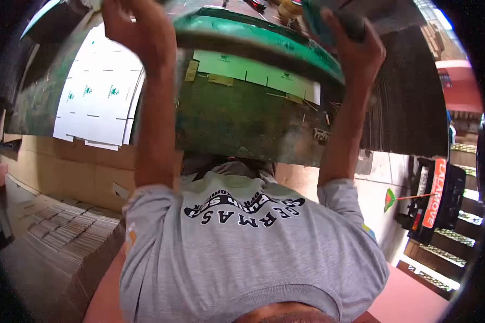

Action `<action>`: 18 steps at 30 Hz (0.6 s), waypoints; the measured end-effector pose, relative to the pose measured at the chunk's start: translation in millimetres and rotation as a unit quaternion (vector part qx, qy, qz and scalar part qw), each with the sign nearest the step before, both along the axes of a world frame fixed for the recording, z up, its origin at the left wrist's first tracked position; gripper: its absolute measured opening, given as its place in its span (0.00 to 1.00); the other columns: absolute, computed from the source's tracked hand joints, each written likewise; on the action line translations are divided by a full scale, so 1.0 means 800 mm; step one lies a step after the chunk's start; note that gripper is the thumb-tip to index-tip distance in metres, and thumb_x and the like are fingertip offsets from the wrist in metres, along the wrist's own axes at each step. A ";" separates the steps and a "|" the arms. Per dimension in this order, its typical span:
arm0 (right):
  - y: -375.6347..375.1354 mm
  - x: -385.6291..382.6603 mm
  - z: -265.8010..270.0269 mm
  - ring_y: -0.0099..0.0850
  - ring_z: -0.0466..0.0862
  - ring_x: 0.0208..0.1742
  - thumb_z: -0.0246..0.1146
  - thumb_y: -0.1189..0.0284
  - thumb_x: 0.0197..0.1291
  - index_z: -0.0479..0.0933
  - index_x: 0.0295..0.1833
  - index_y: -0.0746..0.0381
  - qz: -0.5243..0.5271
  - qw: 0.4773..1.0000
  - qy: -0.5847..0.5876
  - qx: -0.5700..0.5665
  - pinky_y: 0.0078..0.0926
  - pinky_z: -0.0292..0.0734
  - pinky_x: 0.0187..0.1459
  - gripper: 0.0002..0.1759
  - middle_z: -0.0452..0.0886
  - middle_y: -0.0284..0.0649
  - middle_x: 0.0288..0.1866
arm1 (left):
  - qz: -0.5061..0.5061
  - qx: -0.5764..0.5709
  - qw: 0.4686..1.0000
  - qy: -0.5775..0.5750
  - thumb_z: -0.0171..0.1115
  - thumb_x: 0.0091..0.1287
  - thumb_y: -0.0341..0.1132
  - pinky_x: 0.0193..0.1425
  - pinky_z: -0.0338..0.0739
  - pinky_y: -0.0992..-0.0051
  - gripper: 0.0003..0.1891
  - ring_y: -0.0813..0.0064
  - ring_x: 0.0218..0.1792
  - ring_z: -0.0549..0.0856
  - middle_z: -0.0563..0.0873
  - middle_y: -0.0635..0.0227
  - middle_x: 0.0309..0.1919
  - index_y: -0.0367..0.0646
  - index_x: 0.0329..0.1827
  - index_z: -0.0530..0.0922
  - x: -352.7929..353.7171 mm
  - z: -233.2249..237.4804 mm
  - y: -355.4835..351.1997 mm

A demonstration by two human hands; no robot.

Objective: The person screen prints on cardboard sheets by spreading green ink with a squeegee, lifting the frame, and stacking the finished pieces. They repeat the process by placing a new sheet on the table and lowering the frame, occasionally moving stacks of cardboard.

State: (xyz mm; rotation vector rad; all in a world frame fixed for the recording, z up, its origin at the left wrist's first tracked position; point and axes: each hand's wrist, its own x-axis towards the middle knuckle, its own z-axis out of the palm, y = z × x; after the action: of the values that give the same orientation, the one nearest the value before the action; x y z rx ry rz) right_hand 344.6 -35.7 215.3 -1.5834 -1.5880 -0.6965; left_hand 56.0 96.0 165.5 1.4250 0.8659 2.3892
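Seemingly we are raising a stack (385, 15) above the green bench (242, 33), right hand (357, 47) fingers wrapping it, left hand (134, 29) fisted on something unclear, and next we are probably needing to lower it squarely.

We stand in a box-making workshop: a big green machine (242, 118) at centre, printed cardboard sheets (99, 91) upper left, stacked cardboard (64, 231) lower left.

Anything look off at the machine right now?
The white printed sheets left of the left hand lie unevenly, lower edges stepped out of line. The right hand grips a dark bundle; nothing else stands out.
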 end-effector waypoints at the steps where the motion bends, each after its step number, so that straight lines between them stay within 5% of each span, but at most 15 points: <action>1: 0.019 -0.006 0.017 0.25 0.86 0.35 0.75 0.65 0.58 0.86 0.51 0.58 0.007 0.998 0.050 0.027 0.27 0.82 0.40 0.17 0.89 0.40 0.39 | 0.029 0.045 0.998 0.031 0.51 0.80 0.36 0.45 0.72 0.74 0.12 0.74 0.38 0.79 0.82 0.64 0.36 0.36 0.44 0.77 0.017 0.046 -0.003; 3: 0.053 -0.002 0.044 0.23 0.86 0.32 0.78 0.63 0.54 0.87 0.47 0.62 0.068 0.988 0.127 0.055 0.26 0.81 0.36 0.18 0.89 0.40 0.35 | -0.003 0.151 0.988 -0.031 0.56 0.78 0.46 0.39 0.71 0.77 0.17 0.77 0.32 0.77 0.79 0.70 0.31 0.39 0.39 0.78 0.044 0.048 0.035; 5: 0.069 0.009 0.070 0.21 0.85 0.33 0.79 0.65 0.54 0.87 0.45 0.63 0.116 0.979 0.154 0.064 0.24 0.80 0.35 0.17 0.89 0.39 0.34 | 0.099 0.229 0.965 0.086 0.59 0.72 0.37 0.54 0.76 0.65 0.11 0.65 0.44 0.84 0.86 0.57 0.42 0.35 0.41 0.81 0.065 0.026 0.027; 7: 0.076 0.018 0.077 0.22 0.85 0.33 0.78 0.65 0.54 0.86 0.46 0.61 0.111 0.979 0.155 0.078 0.25 0.80 0.36 0.17 0.88 0.39 0.36 | -0.122 0.264 0.949 0.124 0.63 0.71 0.38 0.57 0.75 0.63 0.12 0.63 0.47 0.84 0.86 0.58 0.45 0.38 0.47 0.79 0.124 -0.024 -0.005; 9: 0.083 0.029 0.083 0.22 0.85 0.34 0.76 0.66 0.54 0.84 0.48 0.60 0.106 0.978 0.159 0.085 0.25 0.80 0.36 0.17 0.88 0.39 0.38 | -0.154 0.139 0.911 0.356 0.67 0.69 0.41 0.61 0.74 0.60 0.18 0.59 0.53 0.82 0.83 0.54 0.49 0.40 0.55 0.78 0.158 -0.101 -0.014; 11: 0.087 0.037 0.082 0.23 0.85 0.35 0.75 0.67 0.55 0.83 0.49 0.58 0.104 0.977 0.163 0.087 0.25 0.81 0.37 0.17 0.87 0.39 0.39 | -0.220 0.013 0.835 0.503 0.72 0.63 0.54 0.72 0.65 0.49 0.40 0.49 0.68 0.73 0.74 0.46 0.66 0.46 0.74 0.66 0.186 -0.205 0.026; 12: 0.092 0.040 0.086 0.24 0.85 0.35 0.75 0.68 0.55 0.83 0.50 0.57 0.104 0.978 0.157 0.087 0.26 0.81 0.38 0.17 0.87 0.39 0.40 | -0.224 0.016 0.833 0.506 0.72 0.63 0.54 0.72 0.65 0.49 0.40 0.49 0.68 0.73 0.74 0.46 0.66 0.46 0.74 0.66 0.184 -0.238 0.035; 14: 0.090 0.048 0.087 0.24 0.85 0.36 0.73 0.68 0.56 0.81 0.51 0.56 0.099 0.979 0.154 0.087 0.26 0.81 0.38 0.17 0.86 0.39 0.42 | -0.179 -0.125 0.668 0.711 0.77 0.53 0.57 0.76 0.51 0.36 0.56 0.45 0.76 0.62 0.64 0.46 0.75 0.48 0.81 0.53 0.176 -0.272 0.054; 15: 0.090 0.052 0.086 0.25 0.85 0.36 0.73 0.69 0.56 0.81 0.52 0.55 0.097 0.980 0.152 0.087 0.26 0.81 0.39 0.18 0.86 0.39 0.42 | -0.181 -0.123 0.665 0.714 0.77 0.53 0.57 0.76 0.51 0.36 0.56 0.45 0.76 0.62 0.64 0.46 0.75 0.48 0.81 0.53 0.177 -0.263 0.056; 17: 0.089 0.055 0.088 0.25 0.86 0.37 0.72 0.70 0.56 0.80 0.54 0.53 0.091 0.981 0.147 0.089 0.26 0.81 0.40 0.18 0.85 0.39 0.44 | -0.275 -0.233 0.551 0.753 0.80 0.44 0.61 0.76 0.43 0.30 0.68 0.40 0.78 0.56 0.58 0.46 0.78 0.50 0.83 0.43 0.177 -0.241 0.065; 18: 0.087 0.057 0.087 0.26 0.86 0.37 0.71 0.70 0.57 0.79 0.54 0.53 0.089 0.981 0.148 0.087 0.27 0.81 0.40 0.19 0.85 0.39 0.45 | -0.276 -0.234 0.547 0.755 0.80 0.44 0.61 0.76 0.43 0.30 0.68 0.40 0.78 0.56 0.58 0.46 0.78 0.50 0.83 0.43 0.180 -0.237 0.070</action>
State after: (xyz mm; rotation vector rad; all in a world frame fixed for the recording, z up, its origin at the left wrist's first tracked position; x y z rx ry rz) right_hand 390.6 33.8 284.8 -1.3297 -1.3885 -0.4639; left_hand 200.4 151.8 -24.5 2.6474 0.8592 -0.0615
